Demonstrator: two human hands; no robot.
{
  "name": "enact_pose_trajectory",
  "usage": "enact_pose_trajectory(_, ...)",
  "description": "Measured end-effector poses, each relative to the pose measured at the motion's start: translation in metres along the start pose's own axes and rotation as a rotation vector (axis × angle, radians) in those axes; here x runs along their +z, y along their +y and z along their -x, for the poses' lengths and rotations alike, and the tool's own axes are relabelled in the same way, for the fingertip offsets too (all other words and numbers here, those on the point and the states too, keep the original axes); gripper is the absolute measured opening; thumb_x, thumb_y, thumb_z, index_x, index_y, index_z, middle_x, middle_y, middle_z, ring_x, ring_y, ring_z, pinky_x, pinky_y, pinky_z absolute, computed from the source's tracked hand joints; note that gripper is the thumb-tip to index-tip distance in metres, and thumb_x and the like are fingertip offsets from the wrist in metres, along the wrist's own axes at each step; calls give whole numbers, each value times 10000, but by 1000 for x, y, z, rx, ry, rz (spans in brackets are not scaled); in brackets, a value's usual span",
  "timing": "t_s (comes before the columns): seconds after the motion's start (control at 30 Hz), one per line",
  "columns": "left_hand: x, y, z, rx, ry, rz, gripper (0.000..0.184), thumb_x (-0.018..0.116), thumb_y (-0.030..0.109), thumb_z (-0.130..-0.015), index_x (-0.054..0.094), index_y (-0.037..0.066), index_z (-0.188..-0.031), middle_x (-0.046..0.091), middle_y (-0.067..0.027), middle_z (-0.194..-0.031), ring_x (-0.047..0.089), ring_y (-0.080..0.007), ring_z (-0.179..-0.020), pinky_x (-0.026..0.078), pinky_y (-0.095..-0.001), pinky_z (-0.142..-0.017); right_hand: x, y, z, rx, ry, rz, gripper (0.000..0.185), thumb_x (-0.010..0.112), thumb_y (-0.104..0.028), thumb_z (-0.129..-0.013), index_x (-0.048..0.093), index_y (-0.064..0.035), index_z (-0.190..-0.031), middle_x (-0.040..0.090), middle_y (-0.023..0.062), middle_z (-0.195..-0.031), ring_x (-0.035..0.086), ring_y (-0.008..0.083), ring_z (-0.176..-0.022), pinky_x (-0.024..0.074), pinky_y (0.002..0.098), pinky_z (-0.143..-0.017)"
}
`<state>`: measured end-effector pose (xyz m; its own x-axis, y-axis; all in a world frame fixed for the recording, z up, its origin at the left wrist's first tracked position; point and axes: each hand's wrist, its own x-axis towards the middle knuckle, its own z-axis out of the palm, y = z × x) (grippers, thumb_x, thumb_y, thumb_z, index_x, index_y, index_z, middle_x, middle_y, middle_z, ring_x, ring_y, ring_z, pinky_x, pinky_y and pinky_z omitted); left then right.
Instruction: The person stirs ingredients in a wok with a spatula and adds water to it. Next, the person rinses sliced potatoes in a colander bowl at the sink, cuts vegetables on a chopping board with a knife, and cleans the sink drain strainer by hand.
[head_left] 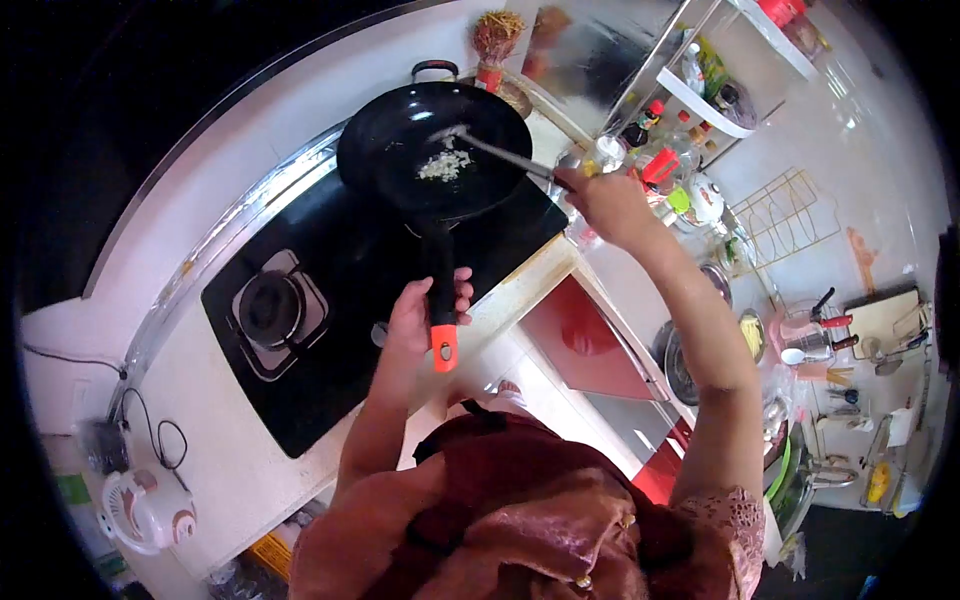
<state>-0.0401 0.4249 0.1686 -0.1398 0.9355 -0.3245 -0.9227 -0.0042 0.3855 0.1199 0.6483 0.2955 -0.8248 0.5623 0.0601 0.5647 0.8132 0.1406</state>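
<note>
A black wok (pixel 375 150) sits on the far part of the black cooktop (pixel 350 240). My left hand (pixel 409 312) is closed around its long black handle (pixel 441 275), which ends in an orange tip (pixel 444 350). Small chopped white pieces, maybe garlic, (pixel 444 166) lie in a patch on the wok's bottom. Gripped in my right hand (pixel 612 205) is a spatula (pixel 508 156), reaching in over the wok's right rim. Its head is close beside the white pieces; whether it touches them I cannot tell.
A second burner (pixel 270 308) is at the cooktop's left. Bottles (pixel 640 128) and condiment jars crowd the counter by my right hand. A bundled brush (pixel 495 40) stands behind the wok. A white appliance (pixel 150 510) sits at the lower left, a wire rack (pixel 790 215) at the right.
</note>
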Motion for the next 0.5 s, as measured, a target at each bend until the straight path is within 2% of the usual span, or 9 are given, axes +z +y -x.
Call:
enact_pose_trajectory(0.03,4,-2,-4,-27,47,99,411,483,268,-876,490,21,-1204,531,-24,-723,489,-100,-546,435,-254,-488,-4,-1,9,-9,-11,-35,339,540,-274,-855,541,-223,-1190,640,139,-762,637,303,-705,498,440,-600)
enact_pose_trajectory(0.13,5,-14,-25,-111,-528,481,263,473,225,-893,517,40,-1074,476,21,-696,461,-46,-557,423,-240,-474,-13,0,29,42,11,-112,346,542,-295,-853,538,-217,-1189,641,144,-764,638,308,-699,502,439,-590)
enact_pose_trajectory(0.17,8,-20,-21,-10,-383,291,130,459,189,-900,487,68,-939,379,62,-667,393,-6,-561,370,-185,-502,-8,-1,31,61,49,-115,346,544,-298,-851,539,-217,-1187,641,143,-759,637,311,-692,502,439,-586)
enact_pose_trajectory(0.27,53,-20,18,94,-91,46,100,450,183,-900,453,82,-902,318,78,-662,331,0,-551,307,-156,-530,24,4,39,66,240,-216,319,550,-306,-846,554,-199,-1147,638,146,-733,635,319,-668,500,442,-566)
enact_pose_trajectory(0.3,52,-20,28,99,-70,-40,97,457,188,-897,448,92,-897,280,84,-674,296,2,-566,265,-143,-563,34,1,44,142,138,-282,328,549,-281,-845,552,-211,-1166,644,159,-834,635,314,-736,501,427,-621)
enact_pose_trajectory(0.37,-1,-8,16,-151,-188,-31,100,489,159,-879,481,92,-953,312,77,-609,308,-9,-458,308,-179,-426,42,-13,57,242,54,-303,330,535,-315,-848,548,-207,-1160,644,143,-847,638,300,-744,501,413,-613)
enact_pose_trajectory(0.4,-5,-6,24,-191,-152,-43,117,499,150,-871,487,90,-970,317,73,-591,304,-19,-425,309,-193,-384,58,-18,68,206,166,-409,332,550,-299,-840,546,-191,-1155,640,131,-828,635,300,-732,495,413,-597)
enact_pose_trajectory(0.47,-2,-1,50,-182,-98,-159,165,520,142,-855,487,83,-1006,327,58,-567,300,-36,-382,317,-211,-332,57,-34,84,202,225,-506,319,578,-238,-821,558,-181,-1134,617,134,-767,619,309,-683,485,415,-576)
enact_pose_trajectory(0.5,-5,-20,63,-94,-165,-266,195,531,143,-847,481,78,-1024,330,49,-563,301,-44,-372,324,-215,-322,67,-34,112,140,328,-455,343,571,-316,-822,541,-173,-1132,595,127,-733,618,301,-642,480,423,-528)
